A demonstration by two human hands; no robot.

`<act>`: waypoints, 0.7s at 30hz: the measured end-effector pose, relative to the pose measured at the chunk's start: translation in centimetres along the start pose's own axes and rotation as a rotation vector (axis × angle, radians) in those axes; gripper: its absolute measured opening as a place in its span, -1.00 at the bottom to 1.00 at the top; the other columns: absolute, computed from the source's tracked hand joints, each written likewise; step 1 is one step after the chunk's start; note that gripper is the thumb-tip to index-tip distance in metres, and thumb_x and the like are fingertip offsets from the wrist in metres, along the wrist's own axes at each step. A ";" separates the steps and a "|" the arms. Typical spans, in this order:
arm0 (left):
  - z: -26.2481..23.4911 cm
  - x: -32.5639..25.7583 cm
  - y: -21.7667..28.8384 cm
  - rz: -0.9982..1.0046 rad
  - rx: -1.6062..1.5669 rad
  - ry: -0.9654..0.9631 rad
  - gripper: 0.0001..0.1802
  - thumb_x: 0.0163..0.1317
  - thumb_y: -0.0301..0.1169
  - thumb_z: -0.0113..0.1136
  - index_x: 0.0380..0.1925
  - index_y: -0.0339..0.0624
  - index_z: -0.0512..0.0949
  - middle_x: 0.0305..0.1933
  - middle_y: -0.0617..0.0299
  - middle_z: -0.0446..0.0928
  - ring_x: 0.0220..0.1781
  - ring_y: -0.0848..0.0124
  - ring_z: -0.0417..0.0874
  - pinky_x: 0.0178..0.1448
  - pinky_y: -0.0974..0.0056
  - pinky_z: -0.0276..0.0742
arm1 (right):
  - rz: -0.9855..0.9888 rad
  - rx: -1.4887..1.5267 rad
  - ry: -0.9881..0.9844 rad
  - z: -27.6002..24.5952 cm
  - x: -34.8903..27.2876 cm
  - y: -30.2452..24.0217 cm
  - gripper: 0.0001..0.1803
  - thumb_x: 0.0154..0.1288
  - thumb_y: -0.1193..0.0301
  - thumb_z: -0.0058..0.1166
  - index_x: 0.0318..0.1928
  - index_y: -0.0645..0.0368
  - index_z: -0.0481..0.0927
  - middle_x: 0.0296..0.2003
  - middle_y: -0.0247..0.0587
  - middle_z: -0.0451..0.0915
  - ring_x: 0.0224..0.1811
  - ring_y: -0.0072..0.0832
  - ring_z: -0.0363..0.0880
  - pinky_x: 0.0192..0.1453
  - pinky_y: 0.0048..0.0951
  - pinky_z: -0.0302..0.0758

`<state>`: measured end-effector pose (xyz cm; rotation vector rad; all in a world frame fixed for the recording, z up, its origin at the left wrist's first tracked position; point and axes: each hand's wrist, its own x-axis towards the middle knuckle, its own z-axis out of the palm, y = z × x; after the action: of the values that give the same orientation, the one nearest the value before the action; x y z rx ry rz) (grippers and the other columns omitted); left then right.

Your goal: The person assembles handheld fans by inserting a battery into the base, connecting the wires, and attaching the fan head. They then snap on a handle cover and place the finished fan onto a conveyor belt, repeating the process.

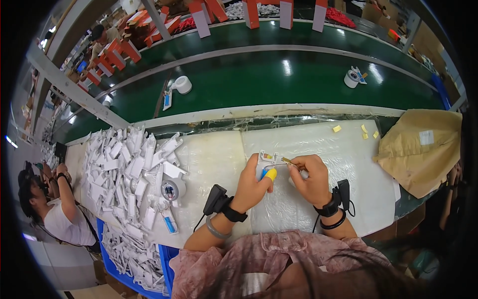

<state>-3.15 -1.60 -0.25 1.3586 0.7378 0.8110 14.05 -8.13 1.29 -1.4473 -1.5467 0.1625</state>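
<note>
My left hand [251, 185] is closed around a white plastic housing [269, 156] with a blue cylindrical part [264, 173] in it, likely a battery. A yellow cover sits on the tip of that hand's thumb. Between the fingertips of my right hand [311, 178] is a small yellow-brown strip [287, 160], just right of the housing. A thin dark line, seemingly a wire, runs from the housing toward it. A whitish shape under the right fingers is mostly hidden. Both hands are over a table [318, 209] covered with clear plastic film.
White plastic parts [124, 169] lie heaped at left, above a blue bin [167, 259] of similar pieces. Beside the heap is a round white unit [173, 190]. A green conveyor [239, 74] carries more units. Brown paper [420, 149] covers the right corner, near yellow scraps [337, 128].
</note>
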 end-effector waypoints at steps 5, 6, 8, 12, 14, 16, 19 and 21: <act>-0.2 0.3 0.8 -0.163 -0.400 -0.114 -0.73 0.36 -0.41 -0.05 0.03 -0.21 0.32 -0.37 0.18 0.49 -0.59 0.40 0.53 -0.51 0.31 0.54 | -0.172 0.056 0.031 0.0 0.3 0.0 -0.81 -0.02 0.60 0.29 -0.34 0.18 0.62 -0.46 -0.26 0.59 -0.43 -0.33 0.51 -0.26 -0.37 0.42; -0.3 0.3 0.5 -0.216 -0.400 -0.086 -0.72 0.39 -0.36 -0.08 0.05 -0.20 0.32 -0.36 0.16 0.49 -0.59 0.39 0.54 -0.52 0.30 0.54 | -0.173 0.059 0.028 0.2 0.3 0.0 -0.81 -0.02 0.60 0.29 -0.34 0.18 0.62 -0.46 -0.26 0.59 -0.43 -0.33 0.51 -0.26 -0.37 0.42; -0.4 0.5 0.1 -0.269 -0.403 -0.061 -0.71 0.42 -0.32 -0.11 0.06 -0.18 0.33 -0.34 0.15 0.50 -0.60 0.38 0.54 -0.54 0.29 0.54 | -0.243 0.114 -0.056 0.4 0.3 -0.1 -0.81 -0.05 0.60 0.32 -0.36 0.17 0.62 -0.44 -0.27 0.60 -0.39 -0.32 0.52 -0.22 -0.36 0.43; -0.8 0.7 -0.5 -0.198 -0.333 -0.102 -0.71 0.40 -0.36 -0.13 0.08 -0.18 0.32 -0.31 0.11 0.50 -0.59 0.38 0.55 -0.54 0.30 0.54 | -0.271 0.113 -0.056 0.7 0.1 0.1 -0.80 -0.07 0.60 0.33 -0.36 0.17 0.63 -0.42 -0.28 0.61 -0.35 -0.30 0.54 -0.17 -0.36 0.44; -0.7 0.7 -0.5 -0.195 -0.351 -0.111 -0.71 0.39 -0.40 -0.14 0.08 -0.19 0.32 -0.30 0.11 0.51 -0.59 0.38 0.55 -0.53 0.30 0.55 | -0.270 0.060 -0.007 0.5 0.4 -0.1 -0.79 -0.07 0.60 0.33 -0.34 0.18 0.64 -0.38 -0.26 0.64 -0.34 -0.30 0.55 -0.11 -0.32 0.45; -0.6 0.5 -0.1 -0.184 -0.356 -0.106 -0.67 0.31 -0.51 -0.17 0.08 -0.22 0.32 -0.29 0.12 0.50 -0.60 0.36 0.55 -0.55 0.29 0.54 | -0.244 0.053 0.009 0.5 0.2 0.0 -0.79 -0.05 0.61 0.32 -0.34 0.18 0.64 -0.36 -0.25 0.65 -0.34 -0.31 0.56 -0.07 -0.30 0.45; -0.8 0.5 0.2 -0.191 -0.369 -0.159 -0.61 0.24 -0.59 -0.20 0.10 -0.23 0.30 -0.21 0.16 0.51 -0.42 0.41 0.59 -0.35 0.33 0.57 | -0.220 0.050 0.026 0.7 0.2 0.0 -0.79 -0.01 0.64 0.28 -0.30 0.19 0.63 -0.32 -0.23 0.66 -0.33 -0.32 0.58 0.01 -0.27 0.45; -0.5 0.5 0.2 -0.156 -0.332 -0.140 -0.61 0.23 -0.60 -0.22 0.08 -0.23 0.27 -0.23 0.14 0.49 -0.45 0.41 0.58 -0.38 0.32 0.57 | -0.222 0.055 0.024 0.8 0.1 0.1 -0.78 0.01 0.65 0.26 -0.28 0.19 0.63 -0.30 -0.21 0.67 -0.32 -0.33 0.59 0.05 -0.26 0.45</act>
<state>-3.27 -0.88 -0.10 1.0346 0.5629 0.6732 13.56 -7.61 0.86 -1.2207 -1.6579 0.0543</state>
